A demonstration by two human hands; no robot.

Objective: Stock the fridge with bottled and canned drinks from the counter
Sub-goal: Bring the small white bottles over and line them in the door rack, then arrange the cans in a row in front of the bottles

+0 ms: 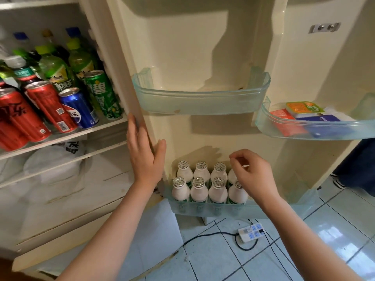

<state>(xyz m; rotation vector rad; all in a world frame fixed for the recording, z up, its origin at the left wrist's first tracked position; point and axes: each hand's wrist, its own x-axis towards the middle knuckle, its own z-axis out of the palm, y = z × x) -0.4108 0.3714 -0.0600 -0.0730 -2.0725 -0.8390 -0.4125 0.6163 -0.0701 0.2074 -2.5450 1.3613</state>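
Left hand (144, 152) on door (199, 49); right hand (251, 174) over bin (267, 209) holding bottles (199, 192).

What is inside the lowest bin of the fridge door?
Eight small white bottles with foil caps stand in the lowest door bin, in two rows of four. The right hand covers most of the rear right one.

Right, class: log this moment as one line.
left hand: flat on fridge door edge | right hand: curled over white bottles, grip unclear | lower door bin: two upright rows
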